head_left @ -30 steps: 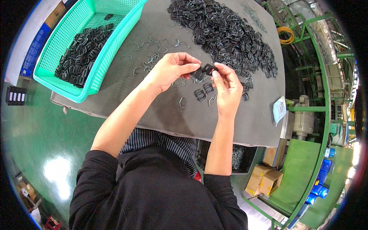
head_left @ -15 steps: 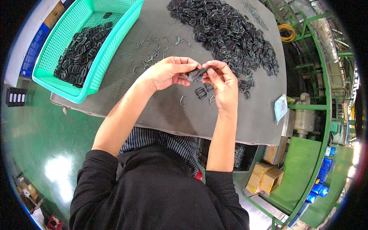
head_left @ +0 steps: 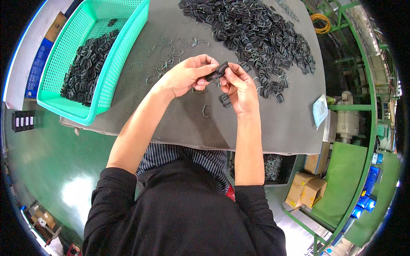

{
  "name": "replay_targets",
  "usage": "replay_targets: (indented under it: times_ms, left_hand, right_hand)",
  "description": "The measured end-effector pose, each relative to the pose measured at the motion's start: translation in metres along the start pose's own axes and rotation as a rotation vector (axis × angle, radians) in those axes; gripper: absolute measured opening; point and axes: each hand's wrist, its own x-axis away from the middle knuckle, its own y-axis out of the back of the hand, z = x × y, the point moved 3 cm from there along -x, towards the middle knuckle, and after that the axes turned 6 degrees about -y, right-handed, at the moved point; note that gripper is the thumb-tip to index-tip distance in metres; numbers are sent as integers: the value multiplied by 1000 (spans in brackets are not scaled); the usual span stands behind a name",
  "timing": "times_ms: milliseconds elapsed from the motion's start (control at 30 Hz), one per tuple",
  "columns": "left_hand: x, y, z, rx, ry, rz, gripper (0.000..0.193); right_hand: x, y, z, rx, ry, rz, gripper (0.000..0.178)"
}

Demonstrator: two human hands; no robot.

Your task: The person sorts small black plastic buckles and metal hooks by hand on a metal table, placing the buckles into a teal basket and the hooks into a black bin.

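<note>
Right now I have both hands raised together just above the middle of the dark grey felt-covered tabletop [head_left: 179,123]. My left hand [head_left: 184,76] and right hand [head_left: 239,87] are each pinched narrowly on opposite ends of one small black plastic buckle piece [head_left: 216,71], fingertips meeting around it, probably so the part stays steady while I work it between the thumbs. A large heap of black plastic buckles with thin wire loops [head_left: 252,32] spreads over the far right corner, within easy reach of my right hand. Loose bent grey wire clips [head_left: 164,64] lie scattered near the far middle, just beyond my left hand (one more lies nearer me, below the hands). A turquoise mesh plastic basket [head_left: 128,55] sits along the left edge, holding a layer of black parts, likely sorted ones.
</note>
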Motion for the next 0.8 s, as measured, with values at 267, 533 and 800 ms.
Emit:
replay_targets:
  times_ms: [267, 533, 800]
  left_hand:
    - [1, 19, 5, 17, 25, -38, 18]
    - [-14, 56, 6, -877, -28, -361, 31]
    - [-31, 31, 12, -1434, -115, -313, 28]
  right_hand:
    - [-15, 23, 7, -486, 161, 134, 11]
    - [-44, 81, 14, 1087, 230, -408, 41]
    - [-44, 71, 32, 1089, 96, -190, 21]
